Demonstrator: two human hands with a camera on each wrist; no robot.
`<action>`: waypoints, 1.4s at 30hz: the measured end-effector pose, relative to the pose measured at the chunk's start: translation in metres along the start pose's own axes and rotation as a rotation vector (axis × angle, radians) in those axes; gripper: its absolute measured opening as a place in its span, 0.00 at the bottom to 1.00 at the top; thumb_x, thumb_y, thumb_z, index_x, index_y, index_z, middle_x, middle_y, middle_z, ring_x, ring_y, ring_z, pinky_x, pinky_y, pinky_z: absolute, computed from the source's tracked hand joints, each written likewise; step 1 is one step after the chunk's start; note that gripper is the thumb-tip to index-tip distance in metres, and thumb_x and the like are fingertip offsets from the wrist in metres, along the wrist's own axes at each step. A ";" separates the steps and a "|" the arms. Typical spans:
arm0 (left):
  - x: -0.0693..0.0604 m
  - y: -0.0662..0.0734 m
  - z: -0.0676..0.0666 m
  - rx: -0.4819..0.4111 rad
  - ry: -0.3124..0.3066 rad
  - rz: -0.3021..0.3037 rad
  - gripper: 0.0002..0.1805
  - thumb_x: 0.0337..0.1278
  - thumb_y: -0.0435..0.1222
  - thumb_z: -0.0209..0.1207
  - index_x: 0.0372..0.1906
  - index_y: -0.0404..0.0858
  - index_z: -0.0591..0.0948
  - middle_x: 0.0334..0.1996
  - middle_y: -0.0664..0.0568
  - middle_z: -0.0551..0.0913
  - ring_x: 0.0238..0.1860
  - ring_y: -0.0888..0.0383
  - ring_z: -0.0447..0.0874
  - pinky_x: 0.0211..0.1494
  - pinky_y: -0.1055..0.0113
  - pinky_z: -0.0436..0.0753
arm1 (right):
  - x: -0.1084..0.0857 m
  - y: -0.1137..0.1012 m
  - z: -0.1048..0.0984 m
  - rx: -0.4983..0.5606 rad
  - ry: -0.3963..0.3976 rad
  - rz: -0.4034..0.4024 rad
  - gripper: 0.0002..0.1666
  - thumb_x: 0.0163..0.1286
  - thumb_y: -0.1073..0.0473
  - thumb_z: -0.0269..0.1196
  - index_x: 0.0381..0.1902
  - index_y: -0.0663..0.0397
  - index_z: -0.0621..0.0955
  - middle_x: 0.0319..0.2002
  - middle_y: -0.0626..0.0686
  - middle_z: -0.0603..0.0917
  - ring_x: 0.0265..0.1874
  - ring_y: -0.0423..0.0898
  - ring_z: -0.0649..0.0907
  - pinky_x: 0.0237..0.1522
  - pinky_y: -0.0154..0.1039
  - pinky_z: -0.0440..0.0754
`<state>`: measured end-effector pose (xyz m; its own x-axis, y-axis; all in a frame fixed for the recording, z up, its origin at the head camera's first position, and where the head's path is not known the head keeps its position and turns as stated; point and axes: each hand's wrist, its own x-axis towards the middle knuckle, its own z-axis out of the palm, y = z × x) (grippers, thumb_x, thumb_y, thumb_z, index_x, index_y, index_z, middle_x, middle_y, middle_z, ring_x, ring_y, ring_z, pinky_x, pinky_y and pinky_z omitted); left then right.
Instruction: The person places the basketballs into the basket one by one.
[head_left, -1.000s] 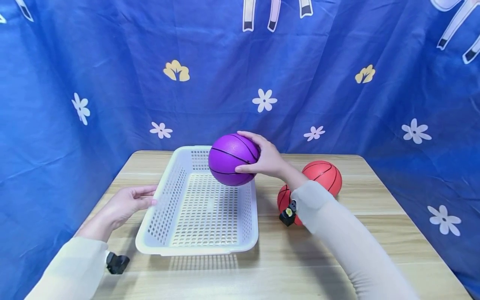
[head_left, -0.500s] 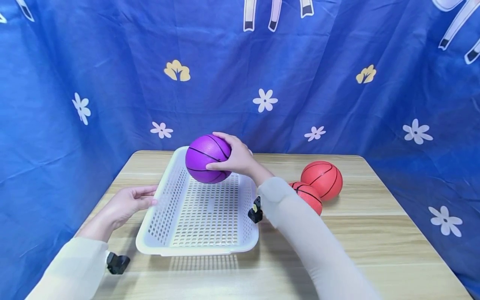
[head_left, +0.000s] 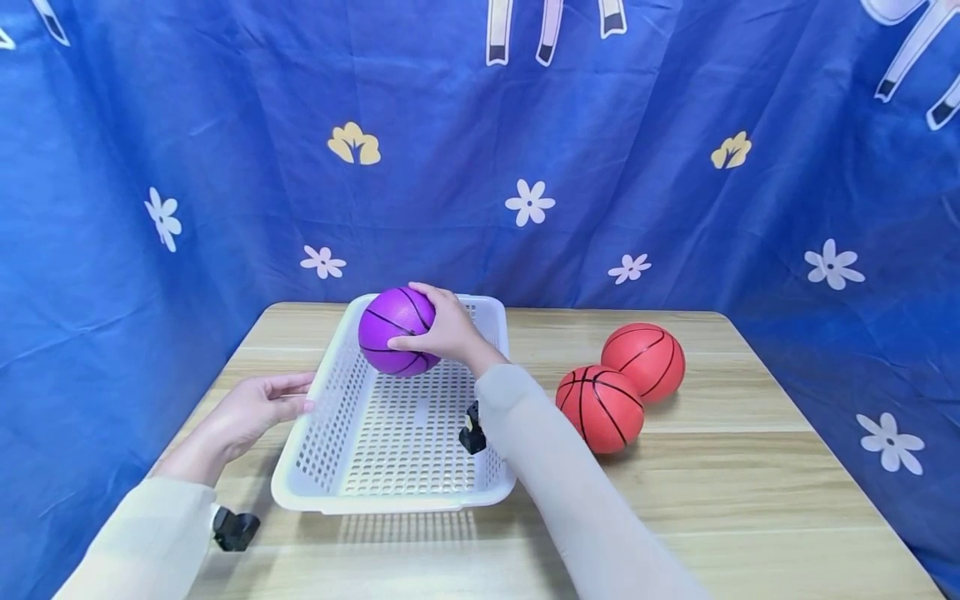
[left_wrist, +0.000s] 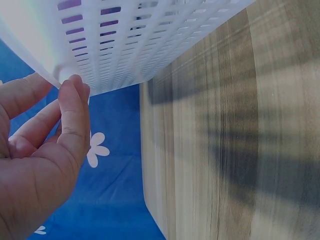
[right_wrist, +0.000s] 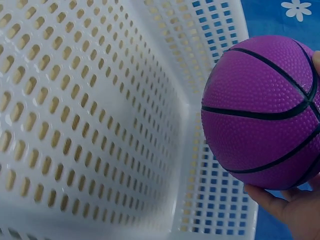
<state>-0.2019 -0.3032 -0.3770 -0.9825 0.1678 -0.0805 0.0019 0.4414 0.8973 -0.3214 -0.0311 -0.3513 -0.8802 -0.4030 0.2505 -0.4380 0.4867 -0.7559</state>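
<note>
In the head view my right hand [head_left: 452, 329] grips a purple ball [head_left: 396, 332] from its right side, over the back left part of a white perforated basket [head_left: 420, 502]. The right wrist view shows the purple ball [right_wrist: 260, 112] near the basket's end wall, with fingers around its edge. My left hand [head_left: 255, 408] pinches the basket's left rim; the left wrist view shows thumb and fingers of the left hand [left_wrist: 47, 145] at the rim of the basket [left_wrist: 145, 45]. Whether the ball touches the basket cannot be told.
Two red balls, one nearer [head_left: 600, 410] and one farther back [head_left: 645, 361], rest together on the wooden table [head_left: 735, 483] right of the basket. A blue patterned cloth [head_left: 450, 108] hangs behind the table and along its sides.
My right hand has carried the purple ball leftward across the basket and, most recently, slightly lower. The nearer red ball has come into full view. My left hand and the basket have stayed put.
</note>
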 end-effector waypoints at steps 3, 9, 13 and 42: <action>0.000 0.000 0.000 -0.003 0.001 0.006 0.33 0.61 0.31 0.59 0.65 0.18 0.60 0.59 0.25 0.69 0.44 0.69 0.77 0.47 0.76 0.77 | 0.002 0.002 0.008 -0.035 -0.004 0.006 0.55 0.46 0.41 0.76 0.71 0.40 0.64 0.64 0.54 0.67 0.57 0.48 0.72 0.51 0.43 0.77; -0.001 0.002 0.001 -0.003 0.003 0.005 0.33 0.61 0.31 0.59 0.65 0.18 0.61 0.58 0.26 0.70 0.44 0.69 0.78 0.47 0.76 0.77 | 0.002 0.010 0.021 -0.070 0.010 0.019 0.56 0.47 0.39 0.75 0.71 0.40 0.63 0.65 0.55 0.66 0.58 0.49 0.71 0.52 0.45 0.76; -0.001 0.001 0.001 0.004 0.004 -0.003 0.33 0.61 0.32 0.59 0.65 0.19 0.61 0.59 0.26 0.69 0.45 0.69 0.77 0.47 0.76 0.76 | 0.000 0.014 0.028 -0.064 0.006 0.020 0.57 0.46 0.38 0.75 0.72 0.41 0.62 0.66 0.56 0.64 0.57 0.51 0.71 0.51 0.46 0.77; -0.002 0.002 0.001 0.015 0.001 -0.001 0.33 0.62 0.32 0.59 0.65 0.19 0.61 0.59 0.27 0.70 0.45 0.68 0.77 0.48 0.76 0.76 | 0.000 0.012 0.036 -0.078 -0.055 0.138 0.63 0.47 0.36 0.74 0.75 0.38 0.54 0.71 0.56 0.57 0.64 0.52 0.65 0.57 0.51 0.72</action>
<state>-0.1997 -0.3017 -0.3753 -0.9828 0.1663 -0.0805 0.0039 0.4546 0.8907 -0.3201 -0.0536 -0.3823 -0.9227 -0.3687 0.1129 -0.3284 0.5981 -0.7310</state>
